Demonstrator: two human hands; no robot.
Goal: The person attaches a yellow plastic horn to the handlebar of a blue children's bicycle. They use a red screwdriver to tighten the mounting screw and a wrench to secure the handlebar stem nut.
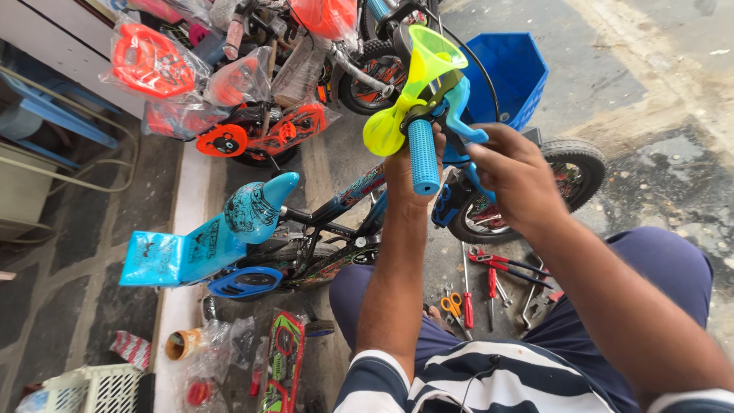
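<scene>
A small blue children's bicycle (336, 206) stands in front of me, with a blue seat (256, 206) and a blue basket (508, 73) at its front. My left hand (401, 172) reaches up behind the ribbed blue handlebar grip (423, 155) and holds the bar there. A yellow-green horn (417, 84) sits on the bar just above the grip. My right hand (516, 172) is curled around the blue brake lever (462, 122) next to the grip. The front wheel (569, 172) shows behind my right wrist.
Pliers with red handles (501, 264), a red screwdriver (466, 294), orange scissors (453, 304) and wrenches lie on the floor by my knees. More wrapped bicycles with orange parts (229, 92) stand at the back. A tape roll (182, 344) and a white basket (88, 388) are at lower left.
</scene>
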